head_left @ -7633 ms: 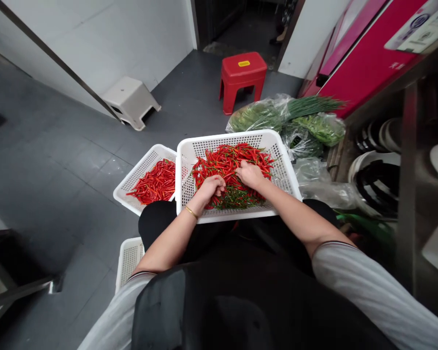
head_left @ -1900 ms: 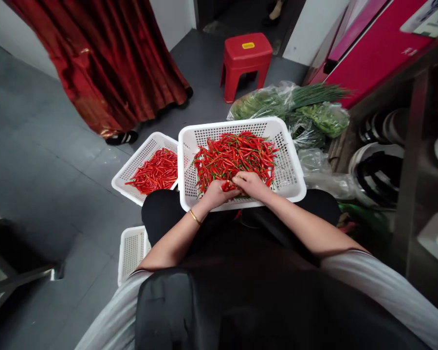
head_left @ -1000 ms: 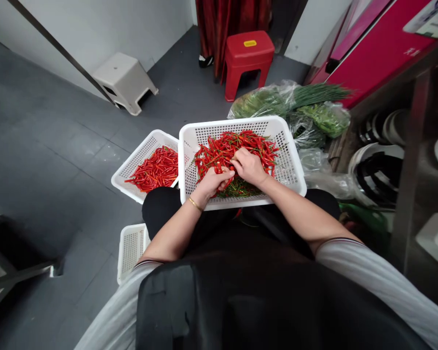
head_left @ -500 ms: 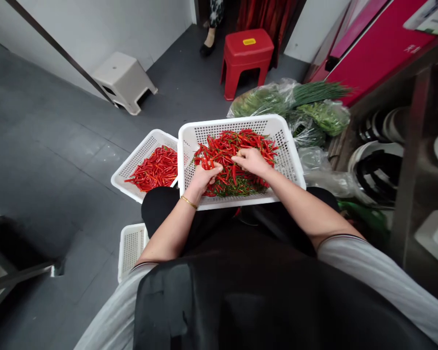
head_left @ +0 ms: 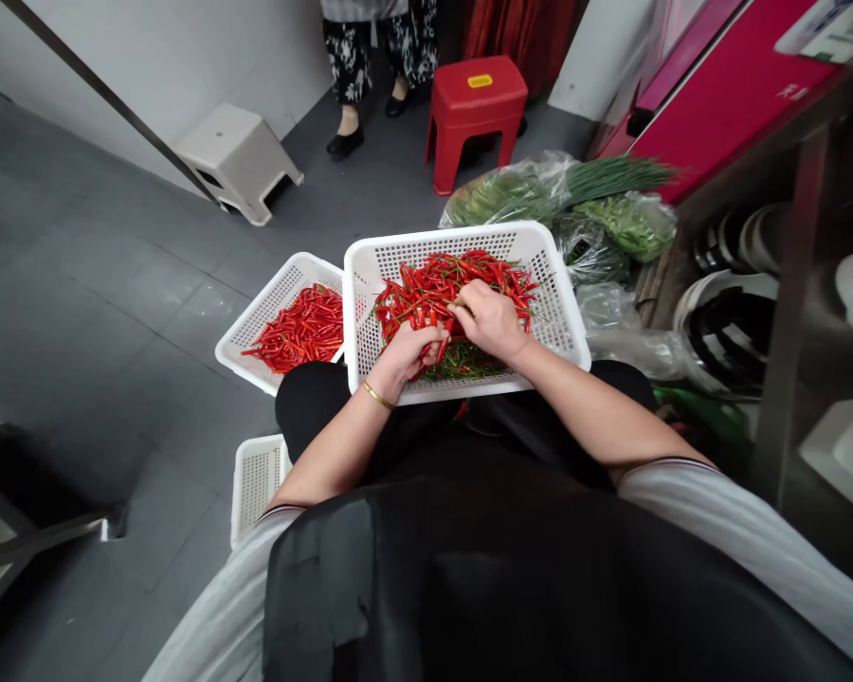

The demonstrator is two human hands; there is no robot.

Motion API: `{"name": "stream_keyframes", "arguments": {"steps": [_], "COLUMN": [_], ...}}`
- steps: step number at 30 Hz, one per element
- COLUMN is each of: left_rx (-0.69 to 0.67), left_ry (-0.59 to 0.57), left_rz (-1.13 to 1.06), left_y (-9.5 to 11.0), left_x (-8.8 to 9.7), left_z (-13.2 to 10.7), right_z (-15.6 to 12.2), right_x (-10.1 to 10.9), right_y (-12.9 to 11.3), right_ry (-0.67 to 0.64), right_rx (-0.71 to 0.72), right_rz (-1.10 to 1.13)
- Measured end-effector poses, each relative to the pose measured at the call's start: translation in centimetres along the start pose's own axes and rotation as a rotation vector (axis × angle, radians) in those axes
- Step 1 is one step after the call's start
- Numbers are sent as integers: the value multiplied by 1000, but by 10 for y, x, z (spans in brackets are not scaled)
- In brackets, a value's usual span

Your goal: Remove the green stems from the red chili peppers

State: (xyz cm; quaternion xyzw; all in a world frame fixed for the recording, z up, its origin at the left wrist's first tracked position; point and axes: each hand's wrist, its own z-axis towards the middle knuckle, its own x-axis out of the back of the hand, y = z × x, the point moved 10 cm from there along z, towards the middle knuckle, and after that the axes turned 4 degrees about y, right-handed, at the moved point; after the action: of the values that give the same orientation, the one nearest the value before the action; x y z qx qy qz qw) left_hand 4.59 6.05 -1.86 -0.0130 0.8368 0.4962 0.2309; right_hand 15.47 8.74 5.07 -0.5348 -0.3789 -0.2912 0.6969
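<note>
A white plastic basket (head_left: 572, 327) rests across my lap, holding a heap of red chili peppers (head_left: 416, 284) with green stems. Loose green stems (head_left: 465, 362) gather along its near side. My left hand (head_left: 408, 352) is closed around several red chilies over the near left part of the heap. Close beside it, my right hand (head_left: 489, 320) pinches at the stem end of a chili by the left fingertips. Exactly what lies between the right fingertips is partly hidden. To the left, a second white basket (head_left: 238, 327) holds red chilies (head_left: 302, 327), mostly without visible stems.
Bagged green vegetables (head_left: 512, 194) and long green stalks (head_left: 618, 178) lie beyond the basket on the right. A red stool (head_left: 476, 99) and a grey-white stool (head_left: 231, 152) stand ahead. A person in patterned trousers (head_left: 348, 66) is near the doorway. Another white basket (head_left: 256, 483) sits lower left.
My hands have come together, the left moving right with its chilies. The person at the back has stepped left, further into view.
</note>
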Motion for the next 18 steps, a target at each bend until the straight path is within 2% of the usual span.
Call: {"name": "stream_keyframes", "arguments": {"steps": [2,5,6,8,9,11,14,16,18], "left_rx": [2,-32,-44,-49,-43,-30,-31,-47,-56], "left_ry": [-24,-65,-79,-110,-120,-97,38,130,175], "left_rz": [-58,-157,-178,-183,-171,-143,-85,6,114], "left_y": [4,12,13,13,12,8,0,-6,-13], "left_x": [5,16,18,20,20,21,28,29,26], "left_z": [-1,-4,-5,-6,-6,-4,4,10,15], "right_z": [-4,-17,-19,-18,-15,-5,7,8,5], "right_x": [-18,-65,-77,-90,-90,-76,-44,-35,-40], "right_y": [9,29,34,40,42,44,51,53,50], "right_ry": [-148,-433,-480,-491,-463,-362,-200,-165,-194], "right_rx": [24,48,57,66,59,23,-92,-183,-268], "right_rz": [-232,-434,-470,-489,-468,-328,92,377,562]}}
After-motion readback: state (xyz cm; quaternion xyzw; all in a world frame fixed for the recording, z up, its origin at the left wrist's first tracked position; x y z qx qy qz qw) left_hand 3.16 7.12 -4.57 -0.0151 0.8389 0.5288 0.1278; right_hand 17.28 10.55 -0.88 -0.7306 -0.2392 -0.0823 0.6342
